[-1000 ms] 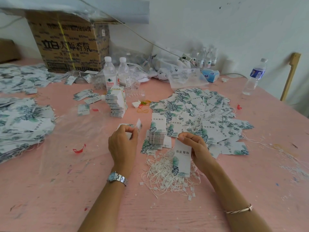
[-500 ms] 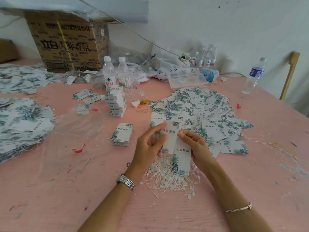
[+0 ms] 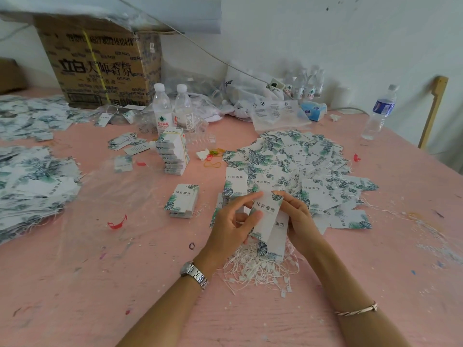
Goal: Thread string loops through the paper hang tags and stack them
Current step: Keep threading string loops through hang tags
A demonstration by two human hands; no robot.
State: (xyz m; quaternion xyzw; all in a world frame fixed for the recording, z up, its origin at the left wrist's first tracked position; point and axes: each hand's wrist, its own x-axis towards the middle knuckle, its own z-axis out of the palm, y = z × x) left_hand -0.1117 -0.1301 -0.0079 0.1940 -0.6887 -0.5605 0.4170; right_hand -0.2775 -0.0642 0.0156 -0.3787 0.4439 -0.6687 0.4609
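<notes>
Saw left hand (image 3: 233,226) near centre, thumb and forefinger pinched on the left edge of the held tags (image 3: 266,216), other fingers loosely curled. Counted two tags there, one overlapping the other, lifted off the table (image 3: 125,284) right above the string pile (image 3: 260,269). Found right hand (image 3: 298,219) curled round the tags' right edge, gripping them too. Spotted no string in either hand (too fine to be sure). Judged the step as squaring up a pair of tags before threading, with nothing threaded yet. Expected the next move to call for freeing one hand, teasing a single loop out of the pile below and feeding it through the tag hole, hidden here by fingers.

Logged the rest left to right: big heap (image 3: 32,181) at far left with strings trailing from its edge, cardboard box (image 3: 100,66) at back, red scrap (image 3: 117,222), two water bottles (image 3: 162,108), tower of bundles (image 3: 172,154), small stack (image 3: 183,200) just left of the left hand, rubber bands (image 3: 213,159), loose spread (image 3: 300,166) behind the right hand, lone bottle (image 3: 379,111) far right.

Flagged the tangled strings as the main snag, likely to lift several at once. Flagged also the spread crowding up to the right hand, leaving little bare table nearby for stacking.
</notes>
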